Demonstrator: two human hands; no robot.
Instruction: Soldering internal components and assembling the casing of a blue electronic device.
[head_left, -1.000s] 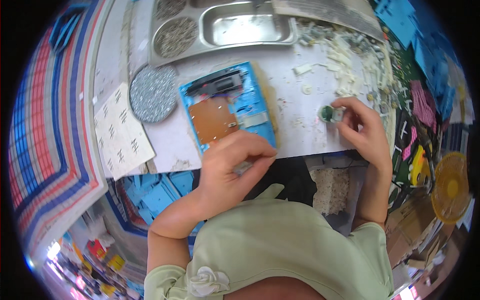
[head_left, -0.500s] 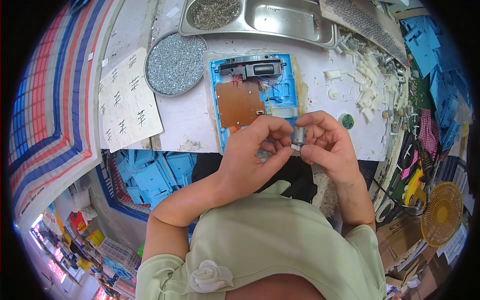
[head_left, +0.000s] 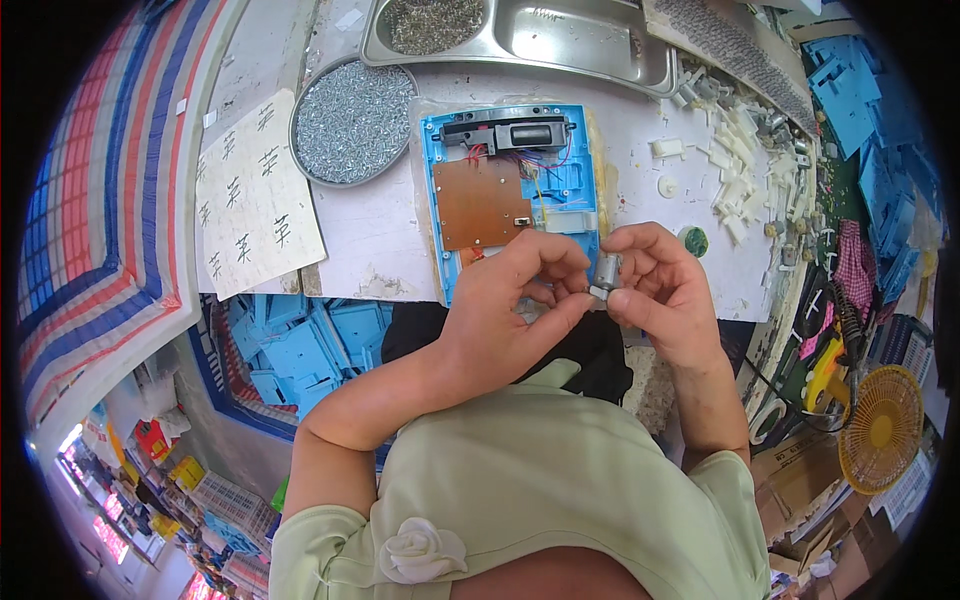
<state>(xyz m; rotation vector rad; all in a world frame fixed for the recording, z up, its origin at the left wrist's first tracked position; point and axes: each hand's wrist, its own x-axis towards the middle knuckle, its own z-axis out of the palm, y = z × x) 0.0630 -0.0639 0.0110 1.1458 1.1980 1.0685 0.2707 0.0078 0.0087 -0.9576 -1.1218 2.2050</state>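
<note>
Between the thumb and fingers of my right hand [head_left: 662, 285] is a small silver electric motor [head_left: 608, 268], held roughly upright. A small white piece [head_left: 599, 293] sits at its lower end. My left hand [head_left: 515, 300] is curled close beside it, its thumb tip against the white piece; whatever lies inside its fingers is hidden. Just beyond my hands rests an opened blue plastic housing [head_left: 428, 215], with a brown circuit board [head_left: 482, 205], a black part [head_left: 510, 134] across its far end and thin coloured wires. My left hand covers its near right corner.
A round tray of screws [head_left: 352, 122] stands left of the housing, beside a paper sheet [head_left: 262, 200]. Behind is a metal tray [head_left: 580, 45] with small parts. White plastic pieces [head_left: 735, 165] and a green roll [head_left: 692, 240] lie at right. Blue panels [head_left: 300, 350] fill a bag below the table.
The motor has shifted very slightly to the right and tilted a little in my right hand. Both hands otherwise keep nearly the same pose.
</note>
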